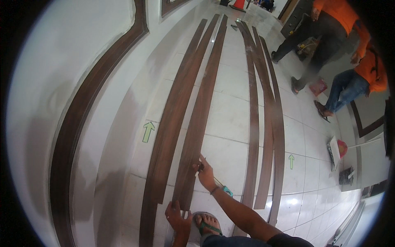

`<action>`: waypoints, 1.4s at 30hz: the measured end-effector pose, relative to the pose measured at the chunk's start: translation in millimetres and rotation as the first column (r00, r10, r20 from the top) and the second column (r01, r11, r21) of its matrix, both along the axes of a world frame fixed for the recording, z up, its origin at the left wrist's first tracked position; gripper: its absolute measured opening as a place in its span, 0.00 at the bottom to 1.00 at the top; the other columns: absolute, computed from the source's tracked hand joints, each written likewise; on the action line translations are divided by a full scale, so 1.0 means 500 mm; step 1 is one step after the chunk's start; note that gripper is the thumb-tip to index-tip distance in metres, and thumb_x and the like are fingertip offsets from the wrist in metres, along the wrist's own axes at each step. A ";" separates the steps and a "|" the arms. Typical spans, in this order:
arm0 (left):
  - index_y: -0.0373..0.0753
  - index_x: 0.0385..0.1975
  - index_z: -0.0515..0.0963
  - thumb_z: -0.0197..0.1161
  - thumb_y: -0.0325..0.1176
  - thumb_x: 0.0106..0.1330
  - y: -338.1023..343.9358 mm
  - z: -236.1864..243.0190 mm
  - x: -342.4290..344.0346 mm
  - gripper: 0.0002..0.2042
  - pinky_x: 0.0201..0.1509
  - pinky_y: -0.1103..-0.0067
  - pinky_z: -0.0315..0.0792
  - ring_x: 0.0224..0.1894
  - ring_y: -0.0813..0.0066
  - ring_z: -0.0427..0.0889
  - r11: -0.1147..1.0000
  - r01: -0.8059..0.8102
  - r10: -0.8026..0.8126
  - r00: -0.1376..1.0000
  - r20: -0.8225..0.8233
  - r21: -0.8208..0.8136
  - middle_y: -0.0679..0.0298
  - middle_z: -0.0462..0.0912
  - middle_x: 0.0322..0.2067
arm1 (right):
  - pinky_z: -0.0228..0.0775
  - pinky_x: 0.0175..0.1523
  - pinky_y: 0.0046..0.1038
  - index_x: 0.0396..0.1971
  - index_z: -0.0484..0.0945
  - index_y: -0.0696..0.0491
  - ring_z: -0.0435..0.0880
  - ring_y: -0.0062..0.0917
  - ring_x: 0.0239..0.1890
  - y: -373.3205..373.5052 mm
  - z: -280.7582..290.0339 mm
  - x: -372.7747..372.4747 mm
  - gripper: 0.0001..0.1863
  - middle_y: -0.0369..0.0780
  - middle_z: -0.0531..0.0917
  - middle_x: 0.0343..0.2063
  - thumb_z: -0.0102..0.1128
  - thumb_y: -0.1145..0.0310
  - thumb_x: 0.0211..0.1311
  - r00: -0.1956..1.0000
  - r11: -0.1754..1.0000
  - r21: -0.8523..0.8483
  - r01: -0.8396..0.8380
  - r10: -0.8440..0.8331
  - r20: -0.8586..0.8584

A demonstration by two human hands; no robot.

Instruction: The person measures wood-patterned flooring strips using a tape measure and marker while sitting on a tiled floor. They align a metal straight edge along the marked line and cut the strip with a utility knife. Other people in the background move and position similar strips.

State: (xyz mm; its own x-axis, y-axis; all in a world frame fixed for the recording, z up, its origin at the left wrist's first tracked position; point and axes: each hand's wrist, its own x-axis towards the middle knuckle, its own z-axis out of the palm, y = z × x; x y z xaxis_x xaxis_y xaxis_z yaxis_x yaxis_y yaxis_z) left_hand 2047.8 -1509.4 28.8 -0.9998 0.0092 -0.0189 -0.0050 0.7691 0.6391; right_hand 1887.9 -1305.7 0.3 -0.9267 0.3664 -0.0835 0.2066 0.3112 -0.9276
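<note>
My left hand (177,216) grips the near end of a long brown wood-look plank (201,107) on the white tiled floor. My right hand (205,175) is closed around a small dark object with a pale part, at that plank's right edge; what it is exactly is too small to tell. A teal tape measure (227,191) lies just right of my right wrist, with a pale strip showing between it and the hand. Another long plank (173,131) lies to the left. My sandalled foot (205,222) is beside my left hand.
More planks (267,123) lie lengthwise to the right. A framed wall (70,61) runs along the left. Two people in orange tops (337,16) are at upper right, near a red object (318,86). A tray (333,152) sits by the right wall. An orange cone (239,5) stands far back.
</note>
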 end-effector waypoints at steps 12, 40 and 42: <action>0.40 0.61 0.79 0.75 0.40 0.59 -0.056 0.019 0.218 0.29 0.54 0.58 0.76 0.53 0.50 0.81 0.972 -0.068 0.101 0.985 0.139 -0.224 0.48 0.82 0.52 | 0.78 0.38 0.34 0.67 0.71 0.51 0.83 0.30 0.29 -0.120 0.056 0.184 0.26 0.44 0.87 0.35 0.65 0.69 0.71 0.995 0.995 -0.094 0.043 -0.034 0.095; 0.37 0.69 0.71 0.77 0.48 0.52 -0.042 0.138 0.124 0.43 0.67 0.49 0.65 0.62 0.38 0.71 0.970 0.049 -0.076 0.991 0.106 0.240 0.40 0.74 0.61 | 0.76 0.51 0.29 0.62 0.74 0.59 0.84 0.28 0.43 0.040 0.189 -0.152 0.21 0.43 0.86 0.44 0.62 0.70 0.74 0.936 0.976 -0.091 0.200 -0.218 -0.278; 0.37 0.69 0.71 0.78 0.48 0.53 -0.053 0.129 0.163 0.43 0.67 0.48 0.65 0.63 0.38 0.71 0.956 0.042 -0.063 0.996 0.065 0.290 0.41 0.75 0.61 | 0.76 0.51 0.30 0.62 0.74 0.59 0.85 0.28 0.43 0.042 0.164 -0.122 0.21 0.44 0.87 0.44 0.62 0.70 0.73 0.941 0.973 -0.061 0.224 -0.232 -0.248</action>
State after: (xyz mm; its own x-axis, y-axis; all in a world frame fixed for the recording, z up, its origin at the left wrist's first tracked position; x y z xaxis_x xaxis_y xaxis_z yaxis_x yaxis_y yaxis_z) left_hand 2129.2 -1535.7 93.2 -0.9938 0.0772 -0.0803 -0.0243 0.5530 0.8328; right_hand 1827.1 -1284.5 82.3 -0.8112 0.5709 0.1264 0.0274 0.2530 -0.9671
